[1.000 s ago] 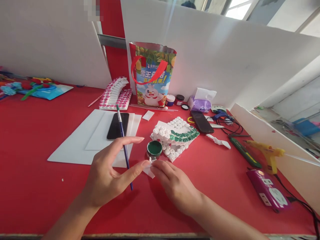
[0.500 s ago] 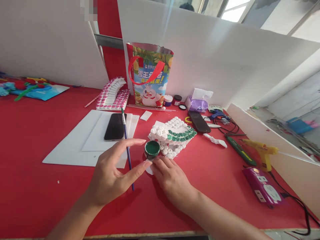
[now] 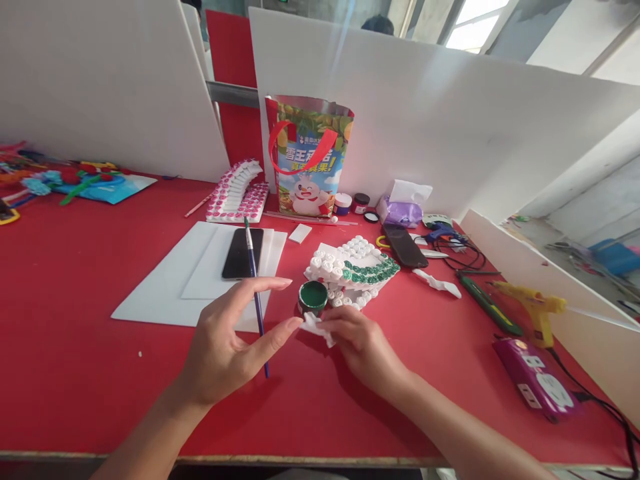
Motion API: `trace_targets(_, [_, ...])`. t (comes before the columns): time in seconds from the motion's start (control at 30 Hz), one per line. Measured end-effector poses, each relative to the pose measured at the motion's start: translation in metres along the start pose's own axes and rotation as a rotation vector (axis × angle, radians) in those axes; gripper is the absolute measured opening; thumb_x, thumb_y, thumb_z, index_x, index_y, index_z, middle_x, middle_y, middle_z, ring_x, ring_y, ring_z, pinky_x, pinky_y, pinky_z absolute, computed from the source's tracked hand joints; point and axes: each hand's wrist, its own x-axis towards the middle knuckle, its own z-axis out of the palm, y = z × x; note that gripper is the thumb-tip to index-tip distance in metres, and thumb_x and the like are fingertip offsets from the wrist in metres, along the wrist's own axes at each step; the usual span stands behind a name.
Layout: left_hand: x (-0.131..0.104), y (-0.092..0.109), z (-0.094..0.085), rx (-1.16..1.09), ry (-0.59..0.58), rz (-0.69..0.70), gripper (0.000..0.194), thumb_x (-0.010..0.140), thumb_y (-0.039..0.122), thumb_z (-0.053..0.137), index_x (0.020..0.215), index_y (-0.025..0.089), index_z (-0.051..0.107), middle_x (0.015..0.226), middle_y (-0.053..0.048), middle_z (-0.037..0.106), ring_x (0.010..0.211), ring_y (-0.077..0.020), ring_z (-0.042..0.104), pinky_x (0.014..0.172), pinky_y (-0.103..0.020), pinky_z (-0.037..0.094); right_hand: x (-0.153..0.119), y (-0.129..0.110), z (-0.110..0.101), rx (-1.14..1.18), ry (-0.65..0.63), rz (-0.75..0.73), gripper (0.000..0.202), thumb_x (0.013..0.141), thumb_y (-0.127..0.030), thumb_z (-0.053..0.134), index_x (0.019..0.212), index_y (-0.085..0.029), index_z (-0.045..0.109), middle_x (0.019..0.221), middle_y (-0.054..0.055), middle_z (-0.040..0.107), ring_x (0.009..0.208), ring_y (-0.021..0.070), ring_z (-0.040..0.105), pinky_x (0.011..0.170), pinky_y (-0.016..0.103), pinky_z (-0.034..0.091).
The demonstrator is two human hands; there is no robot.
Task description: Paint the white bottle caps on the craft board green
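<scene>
A slim blue paintbrush (image 3: pixel 258 310) with green bristles is held upright in my left hand (image 3: pixel 225 347). That hand's thumb and index finger are spread apart towards a small open jar of green paint (image 3: pixel 313 294); its other fingers are mostly hidden. Just in front of the jar, my right hand (image 3: pixel 363 340) pinches a crumpled white tissue (image 3: pixel 316 327) that meets the jar's near side. Behind the jar stands a white craft piece (image 3: pixel 327 261) covered in small rosettes, several of them painted green along its curved edge.
A black phone (image 3: pixel 243 253) lies on white sheets (image 3: pixel 150 293) to the left. Behind are a pink-and-white craft piece (image 3: pixel 235 200) and a printed bag (image 3: pixel 313 160). On the right lie another phone (image 3: pixel 405 247), a green cutter (image 3: pixel 489 303), a yellow glue gun (image 3: pixel 537 307) and a purple pack (image 3: pixel 537 380).
My right hand has drawn slightly back and right from the jar, and more of the white tissue shows. The left hand keeps its pose with the brush. The view has shifted a little.
</scene>
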Motion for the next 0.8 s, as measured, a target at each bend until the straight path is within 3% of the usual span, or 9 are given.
trace_targets(0.1, [-0.001, -0.001, -0.001, -0.022, -0.011, -0.002, 0.034, 0.089, 0.038, 0.074, 0.119, 0.023, 0.067, 0.122, -0.006, 0.075, 0.116, -0.0254, 0.070, 0.101, -0.038, 0.056, 0.000, -0.010, -0.019, 0.488, 0.075, 0.498, 0.021, 0.091, -0.029, 0.065, 0.097, -0.018, 0.082, 0.090, 0.008, 0.077, 0.078, 0.0192, 0.067, 0.073, 0.032, 0.053])
trace_targets(0.13, [0.000, -0.001, 0.000, -0.028, -0.015, -0.001, 0.034, 0.089, 0.038, 0.074, 0.119, 0.023, 0.067, 0.121, -0.006, 0.075, 0.116, -0.0252, 0.070, 0.101, -0.038, 0.056, 0.001, -0.014, -0.023, 0.644, 0.059, 0.606, 0.020, 0.082, -0.030, 0.073, 0.095, -0.017, 0.082, 0.088, 0.008, 0.078, 0.076, 0.0187, 0.067, 0.072, 0.031, 0.051])
trace_targets(0.23, [0.001, 0.001, 0.004, -0.035, -0.013, 0.001, 0.032, 0.090, 0.037, 0.074, 0.118, 0.023, 0.066, 0.120, -0.006, 0.075, 0.115, -0.0247, 0.070, 0.100, -0.037, 0.056, 0.004, -0.022, -0.029, 0.901, 0.004, 0.765, 0.021, 0.065, -0.026, 0.082, 0.082, -0.014, 0.081, 0.078, 0.007, 0.077, 0.068, 0.0156, 0.064, 0.069, 0.029, 0.047])
trace_targets(0.3, [0.002, 0.002, 0.007, -0.038, -0.014, 0.008, 0.032, 0.090, 0.036, 0.073, 0.118, 0.022, 0.066, 0.120, -0.006, 0.075, 0.114, -0.0243, 0.070, 0.100, -0.038, 0.056, 0.007, -0.024, -0.024, 0.893, -0.059, 0.774, 0.018, 0.067, -0.025, 0.079, 0.080, -0.013, 0.079, 0.074, 0.006, 0.074, 0.065, 0.0147, 0.062, 0.067, 0.029, 0.045])
trace_targets(0.37, [0.002, 0.002, 0.008, -0.040, -0.024, 0.011, 0.032, 0.090, 0.036, 0.073, 0.118, 0.022, 0.066, 0.120, -0.006, 0.075, 0.114, -0.0239, 0.070, 0.101, -0.038, 0.056, 0.009, -0.022, -0.015, 0.714, -0.102, 0.728, 0.013, 0.074, -0.023, 0.072, 0.082, -0.013, 0.078, 0.073, 0.005, 0.072, 0.065, 0.0152, 0.061, 0.064, 0.028, 0.044])
trace_targets(0.43, [0.001, 0.001, 0.008, -0.037, -0.035, 0.005, 0.033, 0.090, 0.035, 0.073, 0.119, 0.022, 0.065, 0.120, -0.006, 0.075, 0.114, -0.0234, 0.070, 0.101, -0.037, 0.056, 0.010, -0.019, -0.003, 0.387, -0.071, 0.612, 0.011, 0.080, -0.016, 0.064, 0.080, -0.015, 0.074, 0.073, 0.004, 0.070, 0.066, 0.0148, 0.059, 0.062, 0.026, 0.042])
trace_targets(0.6, [-0.001, -0.002, 0.008, -0.024, -0.032, -0.010, 0.032, 0.091, 0.036, 0.073, 0.119, 0.022, 0.066, 0.121, -0.006, 0.075, 0.115, -0.0242, 0.070, 0.103, -0.038, 0.055, 0.007, -0.012, 0.024, -0.332, 0.050, 0.118, 0.021, 0.090, -0.004, 0.052, 0.085, -0.017, 0.068, 0.090, 0.006, 0.065, 0.068, 0.0145, 0.055, 0.060, 0.025, 0.042])
trace_targets(0.73, [-0.001, -0.004, 0.008, -0.018, -0.031, -0.013, 0.032, 0.090, 0.035, 0.073, 0.119, 0.022, 0.066, 0.121, -0.006, 0.075, 0.117, -0.0246, 0.069, 0.103, -0.038, 0.055, -0.001, -0.015, 0.024, -0.571, 0.017, -0.157, 0.029, 0.098, -0.003, 0.046, 0.080, -0.017, 0.064, 0.088, 0.008, 0.065, 0.073, 0.0188, 0.055, 0.062, 0.029, 0.046])
trace_targets(0.8, [-0.002, -0.005, 0.008, -0.014, -0.030, -0.020, 0.033, 0.090, 0.035, 0.073, 0.119, 0.022, 0.066, 0.122, -0.006, 0.075, 0.118, -0.0243, 0.069, 0.104, -0.037, 0.054, -0.007, -0.018, 0.017, -0.561, -0.020, -0.227, 0.032, 0.099, -0.001, 0.041, 0.090, -0.015, 0.067, 0.091, 0.009, 0.067, 0.077, 0.0204, 0.056, 0.068, 0.032, 0.052])
